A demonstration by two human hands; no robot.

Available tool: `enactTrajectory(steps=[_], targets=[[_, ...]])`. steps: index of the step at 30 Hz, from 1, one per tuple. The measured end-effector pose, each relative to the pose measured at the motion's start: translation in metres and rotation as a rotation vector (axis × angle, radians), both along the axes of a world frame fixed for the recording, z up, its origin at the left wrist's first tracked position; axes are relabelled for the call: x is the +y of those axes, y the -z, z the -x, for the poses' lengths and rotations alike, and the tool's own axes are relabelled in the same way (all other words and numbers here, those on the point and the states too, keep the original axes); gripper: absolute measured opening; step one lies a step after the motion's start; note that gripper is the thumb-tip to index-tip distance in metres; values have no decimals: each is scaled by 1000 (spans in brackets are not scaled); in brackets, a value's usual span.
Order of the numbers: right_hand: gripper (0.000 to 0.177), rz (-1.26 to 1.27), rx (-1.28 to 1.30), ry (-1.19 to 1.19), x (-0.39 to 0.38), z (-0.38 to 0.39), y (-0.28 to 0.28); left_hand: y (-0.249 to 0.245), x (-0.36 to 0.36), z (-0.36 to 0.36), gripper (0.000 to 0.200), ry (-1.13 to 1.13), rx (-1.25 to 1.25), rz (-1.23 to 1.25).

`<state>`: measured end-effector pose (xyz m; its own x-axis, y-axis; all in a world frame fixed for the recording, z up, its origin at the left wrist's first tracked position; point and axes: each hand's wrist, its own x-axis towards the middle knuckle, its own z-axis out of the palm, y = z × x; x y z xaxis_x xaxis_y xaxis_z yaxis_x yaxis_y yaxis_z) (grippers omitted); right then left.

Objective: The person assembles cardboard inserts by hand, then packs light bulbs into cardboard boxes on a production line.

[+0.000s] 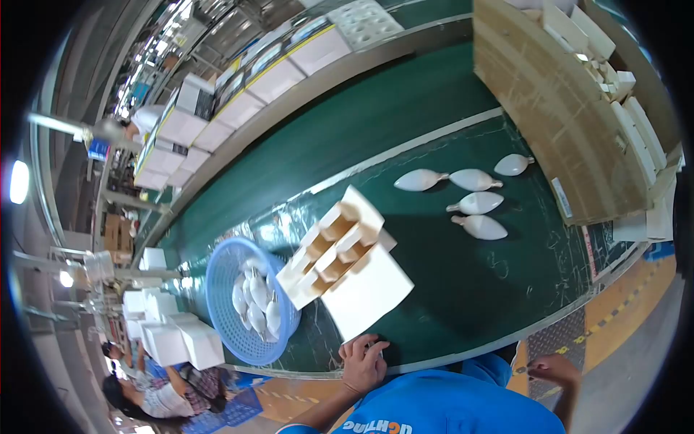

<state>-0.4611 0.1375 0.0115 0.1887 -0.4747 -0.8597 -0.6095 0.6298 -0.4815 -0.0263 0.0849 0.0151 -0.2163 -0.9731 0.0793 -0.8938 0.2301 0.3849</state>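
Head view: left hand (363,363) at the near edge of the green work surface (441,311), fingers bent and somewhat apart; can't tell if anything is under or inside them. Right hand (555,370) off the near edge, out over the floor to the right, fingers loosely curled; can't tell if it holds anything.

Open divided carton (338,249) is on the surface, to the far side and slightly left of the left hand, much closer to it than to the right. Its row of cells runs from near-left to far-right. White flap (369,293) extends to the near side, its near corner just beside the left fingers; contact unclear. Visible cells look unfilled, openings up.

Five loose bulbs (478,202) lie flat right of the carton, far-right of the left hand, well apart from both hands. Long axes mostly left-right, some slanted. Blue basket (253,300) with more bulbs is left of the carton, near its left end. Big cardboard box (571,130) at far right. Another person (170,398) at near left, apart.
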Motion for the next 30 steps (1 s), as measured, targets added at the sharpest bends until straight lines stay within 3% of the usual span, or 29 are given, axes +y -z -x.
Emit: enactTrajectory(steps=[2,4,5,6,8,10,14,18,20,21,23,25,27,29,30], targets=[[29,153,-196,119,-23,0,-69,-9,-2,3,33,22,8,10],[29,660,-281,33,-44,-2,-73,-11,-2,3,33,32,45,33],[35,608,-97,106,-71,-29,-99,-10,-2,2,33,37,55,66],[40,845,15,59,-99,-59,-109,-8,-1,1,32,47,77,86],[54,986,-20,-70,-144,-102,-110,-7,1,0,31,58,101,114],[69,848,-340,-18,-184,-141,-95,-8,1,-1,31,59,110,131],[93,989,-295,-243,-246,-206,-70,-8,2,-4,30,73,171,149],[96,945,-301,-208,-292,-239,-50,-7,2,-5,31,73,209,153],[98,666,-319,-225,-307,-247,-44,-7,2,-5,31,65,213,146],[98,659,-319,-234,-307,-248,-48,-7,2,-5,31,60,213,136],[98,618,-549,-254,-302,-251,-59,-9,2,-3,31,42,209,122],[100,738,-731,-261,-301,-249,-53,-12,0,-3,30,33,194,111],[106,646,-846,-304,-294,-248,-62,-11,1,-1,29,16,192,92],[100,898,-740,-454,-283,-245,-73,-13,2,1,30,2,152,46],[96,901,-748,-437,-275,-244,-74,-15,3,0,32,-10,116,21]])
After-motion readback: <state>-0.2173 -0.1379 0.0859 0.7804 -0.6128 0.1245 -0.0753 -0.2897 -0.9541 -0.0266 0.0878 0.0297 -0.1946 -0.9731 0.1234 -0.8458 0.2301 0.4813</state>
